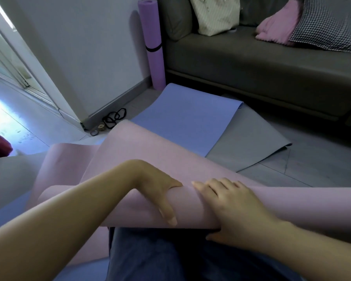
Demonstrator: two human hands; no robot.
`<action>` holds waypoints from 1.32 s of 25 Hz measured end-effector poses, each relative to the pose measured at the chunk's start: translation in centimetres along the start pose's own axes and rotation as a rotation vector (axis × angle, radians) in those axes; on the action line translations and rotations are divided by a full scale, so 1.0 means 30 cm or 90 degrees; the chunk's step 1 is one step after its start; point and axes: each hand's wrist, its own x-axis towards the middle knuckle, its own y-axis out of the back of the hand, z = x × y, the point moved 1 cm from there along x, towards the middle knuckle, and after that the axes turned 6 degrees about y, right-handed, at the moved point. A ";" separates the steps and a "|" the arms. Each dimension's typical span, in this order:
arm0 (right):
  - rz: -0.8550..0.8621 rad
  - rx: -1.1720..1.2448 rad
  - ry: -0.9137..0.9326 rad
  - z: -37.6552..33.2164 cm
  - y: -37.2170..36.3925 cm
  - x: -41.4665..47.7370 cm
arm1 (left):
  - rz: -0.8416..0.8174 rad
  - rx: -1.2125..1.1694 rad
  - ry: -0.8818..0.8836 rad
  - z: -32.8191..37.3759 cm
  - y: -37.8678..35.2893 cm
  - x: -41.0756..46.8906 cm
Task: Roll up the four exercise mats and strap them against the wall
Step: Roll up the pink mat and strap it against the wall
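Note:
A pink mat (142, 159) lies partly rolled across my lap, its roll running left to right. My left hand (160, 191) grips the roll from above, fingers hidden behind it and thumb on the near side. My right hand (231, 203) wraps the roll just to the right, fingers over the top and thumb underneath. A blue mat (182, 120) lies flat on the floor beyond, on top of a grey mat (249, 142). A purple mat (153, 43) stands rolled against the wall, a black strap round it.
Several loose black straps (115, 117) lie by the skirting at the wall corner, with small round objects (97, 129) beside them. A dark sofa (251, 63) with a bag and cushions fills the back right. A bright doorway opens at the left.

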 end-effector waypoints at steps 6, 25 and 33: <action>-0.154 0.212 -0.040 0.115 0.049 0.087 | 0.485 0.181 0.005 0.066 -0.136 -0.001; -0.125 0.104 0.056 0.189 0.196 0.161 | 0.476 0.069 0.064 0.100 -0.025 -0.038; -0.116 0.029 0.048 0.069 0.115 0.058 | 0.073 -0.141 -0.031 0.076 0.018 -0.004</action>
